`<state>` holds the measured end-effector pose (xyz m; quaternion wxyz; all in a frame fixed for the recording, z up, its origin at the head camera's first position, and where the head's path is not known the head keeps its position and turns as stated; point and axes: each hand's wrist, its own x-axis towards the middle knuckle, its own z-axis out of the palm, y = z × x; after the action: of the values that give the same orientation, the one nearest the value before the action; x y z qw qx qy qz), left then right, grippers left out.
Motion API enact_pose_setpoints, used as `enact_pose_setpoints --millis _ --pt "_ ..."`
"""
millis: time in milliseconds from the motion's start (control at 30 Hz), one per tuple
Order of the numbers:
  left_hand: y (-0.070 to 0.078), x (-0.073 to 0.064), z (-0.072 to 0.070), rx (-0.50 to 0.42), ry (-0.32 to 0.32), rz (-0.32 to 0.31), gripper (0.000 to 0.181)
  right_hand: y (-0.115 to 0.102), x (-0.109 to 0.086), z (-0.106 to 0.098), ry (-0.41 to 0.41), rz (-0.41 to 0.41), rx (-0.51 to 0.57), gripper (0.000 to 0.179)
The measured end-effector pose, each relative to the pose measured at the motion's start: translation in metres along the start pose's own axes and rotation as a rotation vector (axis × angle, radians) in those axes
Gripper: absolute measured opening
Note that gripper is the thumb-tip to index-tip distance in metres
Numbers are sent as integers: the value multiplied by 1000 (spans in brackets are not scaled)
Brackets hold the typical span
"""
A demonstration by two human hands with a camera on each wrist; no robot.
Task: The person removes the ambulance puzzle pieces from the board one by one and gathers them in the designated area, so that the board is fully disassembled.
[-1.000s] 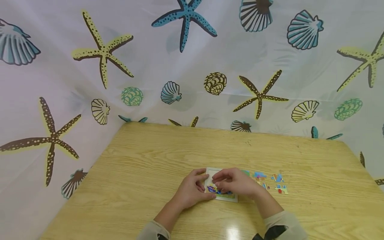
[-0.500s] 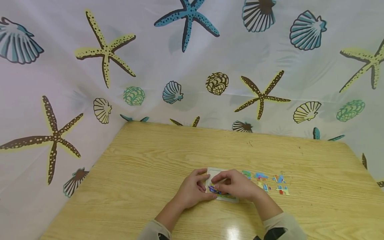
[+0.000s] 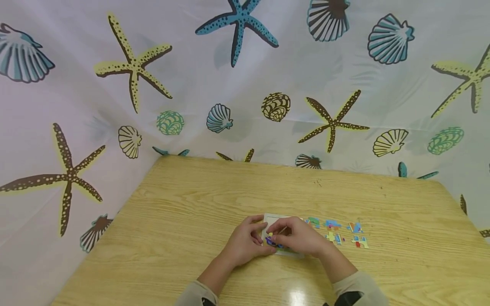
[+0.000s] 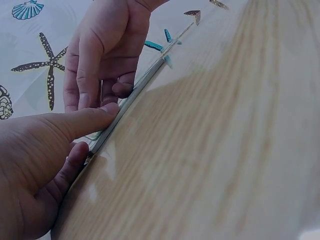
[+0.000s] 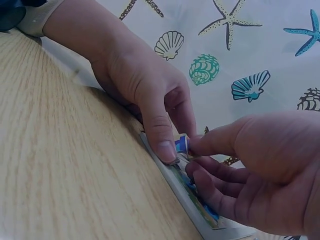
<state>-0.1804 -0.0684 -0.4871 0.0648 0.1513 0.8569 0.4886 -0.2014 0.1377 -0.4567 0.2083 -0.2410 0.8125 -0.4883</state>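
A small jigsaw tray [image 3: 271, 218] with a pale rim lies on the table between both hands. My left hand [image 3: 242, 243] holds its left side, thumb on the near edge and fingers along the left. Over the tray, my right hand [image 3: 304, 239] pinches a blue and yellow jigsaw piece [image 5: 182, 144] between thumb and index finger, tilted up off the tray bed. The left thumb [image 5: 162, 142] is close beside that piece in the right wrist view. Coloured picture parts show along the tray's near side; the rest is hidden under the right hand.
Several loose jigsaw pieces lie right of the tray, among them a green one [image 3: 314, 222], a blue one [image 3: 332, 224] and one with red [image 3: 360, 242]. The wooden table [image 3: 183, 221] meets a shell-and-starfish cloth [image 3: 245, 140] at the back and sides.
My right hand has shifted slightly left over the tray, and yellow now shows at its fingertips. More of the loose pieces is uncovered beside it. The left hand keeps its place.
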Motion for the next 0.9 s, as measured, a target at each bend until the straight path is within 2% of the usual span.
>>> enact_pose_setpoints --millis 233,500,633,900 --pt "0 0 1 -7 -2 -5 73 0 -1 0 24 15 20 14" --pt "-2 3 1 11 4 0 74 -2 -5 -14 5 51 163 22" --pt "-1 2 1 18 13 5 74 -1 -7 -23 -1 65 172 28" --pt "0 3 2 27 30 1 77 4 -10 -36 11 87 175 25"
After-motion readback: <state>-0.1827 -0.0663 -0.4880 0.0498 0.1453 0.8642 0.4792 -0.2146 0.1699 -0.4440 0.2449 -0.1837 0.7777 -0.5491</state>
